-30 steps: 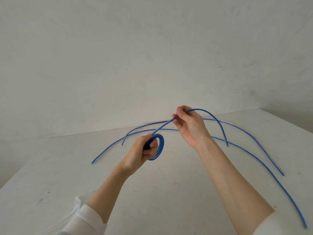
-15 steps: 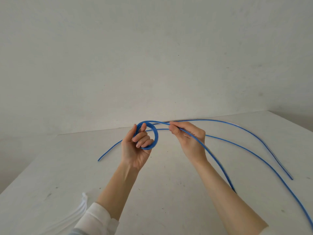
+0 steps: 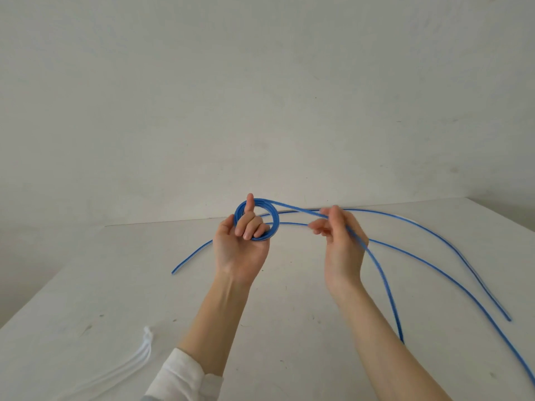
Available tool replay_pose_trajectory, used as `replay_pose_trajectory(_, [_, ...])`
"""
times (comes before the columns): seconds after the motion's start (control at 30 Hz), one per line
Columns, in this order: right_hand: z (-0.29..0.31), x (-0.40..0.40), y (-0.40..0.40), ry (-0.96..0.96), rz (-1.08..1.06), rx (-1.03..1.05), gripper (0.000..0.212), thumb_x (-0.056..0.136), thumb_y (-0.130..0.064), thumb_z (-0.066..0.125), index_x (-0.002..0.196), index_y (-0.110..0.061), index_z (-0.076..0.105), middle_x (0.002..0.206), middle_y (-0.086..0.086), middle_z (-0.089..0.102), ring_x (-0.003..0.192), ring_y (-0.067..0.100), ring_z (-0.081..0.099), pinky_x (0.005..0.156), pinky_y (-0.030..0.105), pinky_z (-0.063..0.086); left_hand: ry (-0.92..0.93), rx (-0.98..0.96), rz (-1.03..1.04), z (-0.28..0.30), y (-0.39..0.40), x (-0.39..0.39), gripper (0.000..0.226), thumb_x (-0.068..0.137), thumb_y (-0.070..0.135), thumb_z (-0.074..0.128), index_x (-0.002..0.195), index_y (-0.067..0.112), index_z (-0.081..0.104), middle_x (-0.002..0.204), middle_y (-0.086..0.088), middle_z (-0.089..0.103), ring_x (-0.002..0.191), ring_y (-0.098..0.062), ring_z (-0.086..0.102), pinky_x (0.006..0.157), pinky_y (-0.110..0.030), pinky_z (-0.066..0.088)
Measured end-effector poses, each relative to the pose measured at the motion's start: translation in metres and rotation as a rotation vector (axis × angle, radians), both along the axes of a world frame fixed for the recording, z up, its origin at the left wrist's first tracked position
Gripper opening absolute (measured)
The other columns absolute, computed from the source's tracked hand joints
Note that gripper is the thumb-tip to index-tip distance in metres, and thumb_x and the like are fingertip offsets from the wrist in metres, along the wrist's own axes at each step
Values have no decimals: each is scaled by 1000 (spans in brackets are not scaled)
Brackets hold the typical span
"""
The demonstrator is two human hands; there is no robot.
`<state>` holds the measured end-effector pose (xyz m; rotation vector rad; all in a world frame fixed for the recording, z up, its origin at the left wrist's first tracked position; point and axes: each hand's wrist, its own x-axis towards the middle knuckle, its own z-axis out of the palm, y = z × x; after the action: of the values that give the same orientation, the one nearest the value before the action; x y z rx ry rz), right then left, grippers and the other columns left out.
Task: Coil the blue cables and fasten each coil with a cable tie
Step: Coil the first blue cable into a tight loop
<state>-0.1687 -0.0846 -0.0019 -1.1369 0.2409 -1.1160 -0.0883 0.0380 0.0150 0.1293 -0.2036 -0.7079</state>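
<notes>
My left hand (image 3: 241, 250) holds a small round coil of blue cable (image 3: 273, 219) upright above the table, fingers curled through the loop and the forefinger pointing up behind it. The cable's free end (image 3: 379, 270) runs from the coil's top to the right, through my right hand (image 3: 341, 244), then hangs down past my right forearm. My right hand's fingers are pinched loosely around it. Two more blue cables (image 3: 451, 273) lie in long arcs across the white table (image 3: 121, 287), behind and to the right of my hands. White cable ties (image 3: 139, 357) lie at the front left.
A plain white wall (image 3: 260, 96) rises right behind the table's back edge. The table's right corner (image 3: 474, 202) shows at the far right. My left white sleeve (image 3: 185, 377) is at the bottom edge.
My left hand turned palm-up and raised the coil, which gained another turn. My right hand slid along the cable to the right, and the free tail now hangs down beside my right arm.
</notes>
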Motion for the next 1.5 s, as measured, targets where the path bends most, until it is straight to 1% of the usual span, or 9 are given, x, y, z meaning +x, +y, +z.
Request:
replay_pose_trajectory(0.1, [15, 11, 0, -44, 13, 334, 25, 93, -32, 53, 75, -18, 64, 45, -9, 53, 46, 6, 44, 61, 20, 36, 13, -38, 41, 9, -13, -8, 39, 93, 18, 29, 104, -2, 61, 45, 5, 35, 40, -10, 35, 49, -20, 32])
replay_pose_trajectory(0.23, [3, 11, 6, 125, -206, -471, 23, 93, -25, 45, 75, -31, 59, 46, -8, 47, 45, 10, 43, 52, 17, 37, -3, -60, 147, 26, -12, 1, 37, 99, 20, 27, 113, -4, 51, 49, 6, 37, 44, -8, 38, 57, -19, 34])
replay_pose_trajectory(0.37, [-5, 5, 4, 125, -290, -1041, 31, 94, -25, 44, 76, -7, 61, 56, 0, 50, 57, 16, 39, 59, 29, 39, -114, 10, 191, 39, -3, 11, 31, 100, 21, 26, 103, 5, 52, 53, 8, 36, 46, -8, 36, 55, -18, 36])
replay_pose_trajectory(0.63, [12, -7, 14, 13, -303, -1353, 15, 87, -10, 57, 74, -2, 63, 59, 3, 54, 57, 17, 44, 58, 31, 42, -260, 159, 297, 39, 1, 22, 33, 101, 27, 25, 106, 8, 51, 53, 9, 35, 47, -8, 34, 59, -23, 29])
replay_pose_trajectory(0.8, [19, -14, 27, 29, -226, -1554, 12, 87, -9, 59, 82, -1, 66, 67, 4, 63, 60, 21, 52, 61, 29, 47, -431, 330, 381, 35, 2, 27, 27, 101, 31, 30, 85, 16, 47, 57, 10, 39, 51, -9, 38, 60, -22, 32])
replay_pose_trajectory(1.03, [28, -14, 31, 8, -151, -1443, 19, 88, -19, 60, 82, -4, 71, 72, 7, 61, 66, 20, 52, 67, 21, 43, -723, 610, 399, 23, 0, 23, 32, 101, 30, 29, 76, 16, 43, 53, 11, 45, 52, -9, 44, 60, -21, 36])
replay_pose_trajectory(1.23, [39, -12, 23, 72, 189, -866, 4, 77, -12, 73, 76, -12, 69, 74, -3, 63, 63, 11, 59, 61, 27, 47, -1274, 1039, 385, 13, 3, 4, 36, 102, 29, 23, 74, 15, 40, 62, 6, 40, 55, -6, 40, 57, -15, 38])
replay_pose_trajectory(1.33, [48, -10, 11, 119, 335, -546, 12, 76, -10, 73, 74, -20, 66, 67, -5, 66, 61, 12, 62, 63, 23, 51, -1330, 1148, 306, 16, -1, -8, 47, 99, 42, 12, 81, 18, 49, 61, 7, 38, 56, -8, 36, 58, -16, 37])
replay_pose_trajectory(1.5, [48, -7, 3, 181, 318, -346, 20, 72, -16, 75, 86, -20, 62, 60, -10, 63, 53, 7, 56, 57, 17, 45, -1349, 1097, 124, 15, 0, -17, 59, 92, 52, 0, 81, 15, 45, 61, 4, 33, 58, -13, 29, 54, -14, 31])
